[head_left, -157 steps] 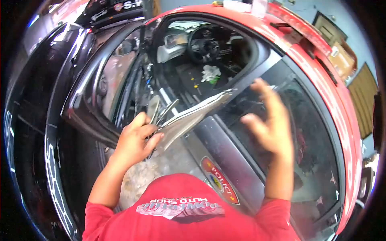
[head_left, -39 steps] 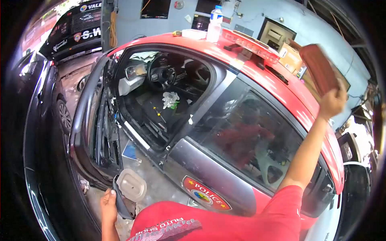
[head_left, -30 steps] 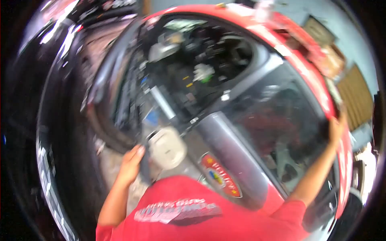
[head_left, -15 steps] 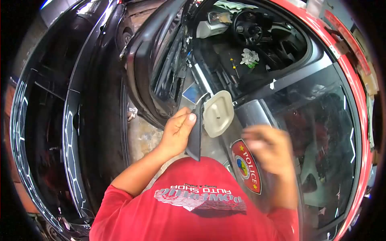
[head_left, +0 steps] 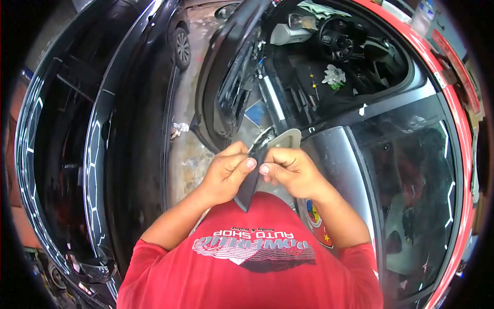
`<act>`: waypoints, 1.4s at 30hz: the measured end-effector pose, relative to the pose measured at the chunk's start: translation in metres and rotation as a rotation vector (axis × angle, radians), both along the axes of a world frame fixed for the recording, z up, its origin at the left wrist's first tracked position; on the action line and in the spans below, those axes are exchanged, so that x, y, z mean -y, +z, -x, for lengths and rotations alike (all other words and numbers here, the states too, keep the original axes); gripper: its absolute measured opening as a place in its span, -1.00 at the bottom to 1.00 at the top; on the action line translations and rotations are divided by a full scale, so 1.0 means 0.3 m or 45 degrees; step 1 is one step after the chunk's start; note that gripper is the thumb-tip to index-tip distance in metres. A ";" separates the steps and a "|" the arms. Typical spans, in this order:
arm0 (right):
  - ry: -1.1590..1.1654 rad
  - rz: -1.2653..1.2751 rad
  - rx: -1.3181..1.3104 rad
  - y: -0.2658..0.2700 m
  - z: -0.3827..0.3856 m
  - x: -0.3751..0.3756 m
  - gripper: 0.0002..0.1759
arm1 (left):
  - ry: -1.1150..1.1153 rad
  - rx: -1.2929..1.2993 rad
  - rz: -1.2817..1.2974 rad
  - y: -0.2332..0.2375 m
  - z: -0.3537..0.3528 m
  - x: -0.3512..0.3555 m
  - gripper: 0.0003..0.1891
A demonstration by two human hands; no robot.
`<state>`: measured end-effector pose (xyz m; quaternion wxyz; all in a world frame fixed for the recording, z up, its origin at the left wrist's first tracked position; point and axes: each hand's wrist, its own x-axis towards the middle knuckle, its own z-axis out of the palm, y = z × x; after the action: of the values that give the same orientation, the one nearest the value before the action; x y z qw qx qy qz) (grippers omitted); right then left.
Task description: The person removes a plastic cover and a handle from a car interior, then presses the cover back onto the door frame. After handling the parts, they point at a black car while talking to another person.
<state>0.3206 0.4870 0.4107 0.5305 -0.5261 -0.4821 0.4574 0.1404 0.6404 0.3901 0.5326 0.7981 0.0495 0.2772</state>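
Observation:
A black trim piece point(head_left: 249, 188) with a pointed lower end stands on edge in front of my chest. Thumb and fingers of my left hand point(head_left: 229, 172) clamp its left side. My right hand point(head_left: 289, 174) pinches the right side of the same piece, its thumb close to my left thumb. Behind my right fingers shows a beige panel point(head_left: 291, 138), partly hidden by that hand. Whether the panel is joined to the black piece cannot be made out.
An open car door point(head_left: 218, 87) stands ahead of me. On the right is a car with a red roof edge point(head_left: 448, 110) and a round emblem point(head_left: 313, 212) on its side. A black car point(head_left: 135, 118) fills the left. A screwdriver point(head_left: 314, 86) lies inside the right car.
My right hand has come in from the right and now grips the black piece. The beige panel is more covered. The camera view has shifted, showing a wheel of the black car.

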 end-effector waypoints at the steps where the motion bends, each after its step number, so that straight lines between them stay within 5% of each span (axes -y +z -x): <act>1: 0.015 0.005 -0.005 0.002 0.005 -0.004 -0.74 | 0.015 -0.005 0.005 -0.006 0.015 -0.007 -0.70; 4: 0.117 0.038 -0.035 0.003 0.027 -0.001 -0.73 | -0.116 0.019 0.106 -0.025 0.052 -0.008 -0.69; 10: -0.048 -0.229 0.241 -0.059 0.101 -0.048 -0.78 | 0.215 0.016 0.169 -0.062 0.093 0.027 -0.62; 15: -0.099 -0.135 -0.328 -0.154 0.181 -0.057 -0.84 | 0.145 0.071 0.401 -0.109 0.152 0.048 -0.56; 22: -0.275 -0.142 -0.276 -0.205 0.238 -0.106 -0.83 | 0.487 0.108 0.542 -0.144 0.296 0.078 -0.54; 24: -0.135 -0.161 -0.446 -0.191 0.193 -0.146 -0.83 | 0.601 0.121 0.759 -0.137 0.390 0.063 -0.54; 28: 0.273 0.122 -0.242 -0.101 0.329 -0.206 -0.82 | 0.906 0.243 0.599 -0.131 0.560 0.103 -0.56; 32: 0.517 -0.100 0.433 -0.034 0.495 -0.241 -0.73 | 1.178 0.390 0.149 -0.197 0.651 0.162 -0.66; 35: 0.732 -0.211 0.163 0.006 0.688 -0.238 -0.68 | 1.319 0.447 0.251 -0.210 0.756 0.207 -0.61; 37: 0.975 -0.110 0.251 -0.026 0.689 -0.270 -0.06 | 1.434 0.424 0.214 -0.222 0.849 0.250 -0.61; 42: 0.957 -0.222 0.257 -0.121 0.817 -0.369 -0.23 | 1.504 0.457 0.172 -0.247 0.949 0.283 -0.60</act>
<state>0.0755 0.5978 0.3743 0.3189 -0.3085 -0.7277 0.5230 -0.1443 0.5556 0.3159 0.3386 0.5413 0.4099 0.6514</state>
